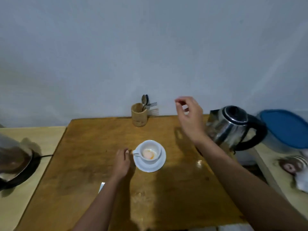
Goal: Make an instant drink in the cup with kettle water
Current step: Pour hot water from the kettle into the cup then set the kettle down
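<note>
A white cup [150, 153] stands on a white saucer [154, 166] in the middle of the brown wooden table [93, 147]; pale orange powder lies in its bottom. My left hand [121, 161] rests on the table just left of the cup, fingertips at its handle, holding nothing. My right hand [189, 117] hovers above the table's far right, fingers apart and curled, empty. It is between the bamboo utensil holder [139, 116] and the steel kettle [230, 126] with its black handle. The kettle stands at the table's right edge.
Spoons and a fork [147, 103] stick out of the holder against the grey wall. A blue-lidded container [285, 129] sits right of the kettle. A dark pan [15, 162] rests on the pale counter at left. A small white packet [101, 186] lies by my left forearm.
</note>
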